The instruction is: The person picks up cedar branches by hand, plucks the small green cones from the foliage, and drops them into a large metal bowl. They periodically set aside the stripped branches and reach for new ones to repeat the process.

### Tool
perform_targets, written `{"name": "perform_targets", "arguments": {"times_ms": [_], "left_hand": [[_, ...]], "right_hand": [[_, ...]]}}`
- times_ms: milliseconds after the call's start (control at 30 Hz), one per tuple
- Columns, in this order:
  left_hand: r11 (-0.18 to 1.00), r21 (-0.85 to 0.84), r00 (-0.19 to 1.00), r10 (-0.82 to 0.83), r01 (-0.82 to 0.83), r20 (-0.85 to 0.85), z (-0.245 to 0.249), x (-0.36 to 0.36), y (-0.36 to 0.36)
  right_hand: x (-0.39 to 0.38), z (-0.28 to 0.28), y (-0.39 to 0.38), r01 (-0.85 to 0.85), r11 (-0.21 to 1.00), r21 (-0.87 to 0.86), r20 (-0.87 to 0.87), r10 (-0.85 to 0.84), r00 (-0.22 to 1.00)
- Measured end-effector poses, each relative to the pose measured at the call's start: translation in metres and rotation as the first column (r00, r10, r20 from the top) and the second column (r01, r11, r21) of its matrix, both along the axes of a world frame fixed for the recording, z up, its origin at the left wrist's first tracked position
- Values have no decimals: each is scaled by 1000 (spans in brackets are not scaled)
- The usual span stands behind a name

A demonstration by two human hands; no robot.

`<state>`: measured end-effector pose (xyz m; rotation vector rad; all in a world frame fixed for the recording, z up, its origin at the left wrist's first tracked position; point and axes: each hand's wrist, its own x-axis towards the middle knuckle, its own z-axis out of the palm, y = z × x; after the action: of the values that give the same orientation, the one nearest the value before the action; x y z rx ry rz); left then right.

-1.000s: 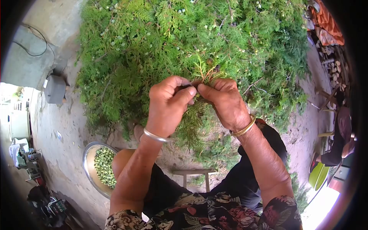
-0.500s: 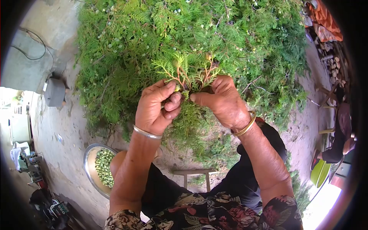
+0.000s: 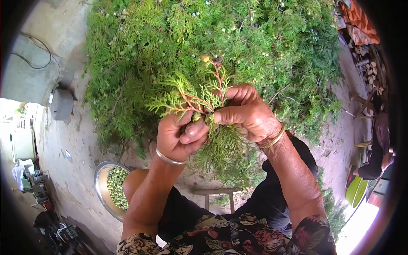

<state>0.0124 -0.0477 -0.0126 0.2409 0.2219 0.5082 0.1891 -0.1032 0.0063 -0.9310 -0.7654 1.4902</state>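
Note:
A leafy green sprig (image 3: pixel 187 100) with reddish-brown stems is held between both hands in front of the large heap of cut branches. My left hand (image 3: pixel 180 131), wearing a silver bangle, has its fingers curled around small green cones at the base of the stems. Thumb and fingers of my right hand (image 3: pixel 244 112), above a gold-coloured bangle, pinch the sprig's stem just to the right. More foliage hangs below the two hands. A yellowish cone (image 3: pixel 205 58) sits at the upper tip of the sprig.
The heap of green branches (image 3: pixel 140 51) fills the upper middle. At lower left a metal bowl (image 3: pixel 100 187) holds many green cones. A low stool (image 3: pixel 216 192) stands between the knees. Another person's leg (image 3: pixel 374 165) and stacked wood (image 3: pixel 370 76) are at right.
The sprig has turned and leans further left, with its foliage spread over my left hand. My left hand has moved slightly right and down, closer to my right hand.

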Motion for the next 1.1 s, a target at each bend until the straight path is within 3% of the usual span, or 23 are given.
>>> {"name": "perform_targets", "arguments": {"times_ms": [67,133,200,233,267,333,400,467,500,533,600,633,667,767,800,867,900,1000,1067,1100], "left_hand": [[997,68,997,-46,41,62,0,-1,-2],[999,6,996,-50,50,70,0,0,-1],[974,213,929,-151,80,338,3,4,7],[993,83,919,-108,83,380,10,4,2],[993,87,916,-111,84,386,10,4,5],[998,54,978,24,-36,206,9,-3,11],[994,79,984,60,-74,167,16,-7,14],[941,297,984,176,-162,-20,27,-7,14],[879,424,956,281,-220,-88,25,-5,11],[879,423,955,284,-221,-90,25,-2,8],[602,791,722,596,-114,-350,27,3,3],[413,910,585,741,-10,-330,25,9,2],[414,910,582,743,-10,-331,23,13,1],[-90,976,580,813,198,-43,13,19,6],[-90,976,579,814,197,-42,10,18,7],[-215,911,590,807,353,-38,8,16,7],[-283,897,612,790,339,18,6,16,8],[-277,889,540,841,365,40,5,18,3],[102,965,529,820,241,-219,14,17,-1],[368,910,561,720,191,-409,18,11,3]], "right_hand": [[2,0,-1,-63,998,1,-44,63,997],[1,3,-3,-36,999,-16,-139,34,990],[0,6,-5,10,998,-60,-328,-29,944],[6,-2,-5,5,993,-115,-212,-30,977],[4,-4,-3,7,994,-112,-206,-30,978],[-4,-6,2,163,982,-94,-305,-185,934],[-4,-9,4,189,978,-88,-208,-203,957],[-7,-11,6,264,961,-79,-109,-271,956],[-8,-15,7,270,962,-32,73,-268,961],[-11,-15,7,267,963,-34,70,-264,962],[-18,-14,8,304,952,-24,217,-292,931],[-20,-12,7,299,954,-14,253,-286,924],[-20,-16,7,296,955,-15,252,-283,925],[-20,-27,8,263,964,27,321,-258,911],[-20,-27,9,273,961,36,305,-271,913],[-19,-26,8,286,957,41,290,-285,914],[-18,-24,7,282,959,41,322,-280,905],[-15,-17,6,238,971,19,364,-228,903],[-13,-8,5,201,980,-4,373,-185,909],[-14,-2,5,183,983,-21,264,-171,949]]}}
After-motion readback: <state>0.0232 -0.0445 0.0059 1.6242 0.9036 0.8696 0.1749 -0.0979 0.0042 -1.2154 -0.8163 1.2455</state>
